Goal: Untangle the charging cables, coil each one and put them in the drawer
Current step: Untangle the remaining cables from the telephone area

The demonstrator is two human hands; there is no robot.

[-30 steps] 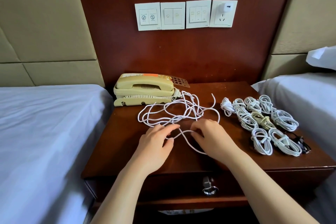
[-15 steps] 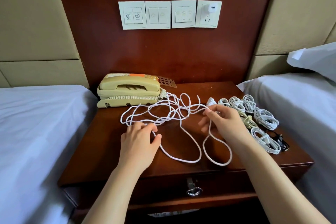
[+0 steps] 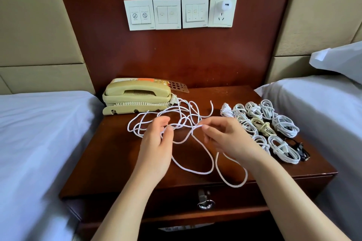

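Observation:
A long white cable (image 3: 197, 170) lies tangled in loose loops across the middle of the dark wooden nightstand (image 3: 109, 162). My left hand (image 3: 156, 143) is raised over the tangle and pinches a strand near its thumb. My right hand (image 3: 225, 139) pinches the same cable a little to the right, with two loops hanging toward the front edge. Several coiled white cables (image 3: 282, 125) lie in rows on the right side of the top. The drawer (image 3: 235, 199) below, with a metal pull (image 3: 204, 201), is closed.
A beige telephone (image 3: 137, 96) stands at the back left of the nightstand. A small black cable (image 3: 299, 148) lies by the right edge. Beds with white sheets (image 3: 39, 143) flank both sides. Wall switches and a plugged charger (image 3: 225, 6) sit above.
My right hand came back left from the coiled cables toward the tangle. My left hand lifted off the top and took a strand. The loops near the front edge shifted.

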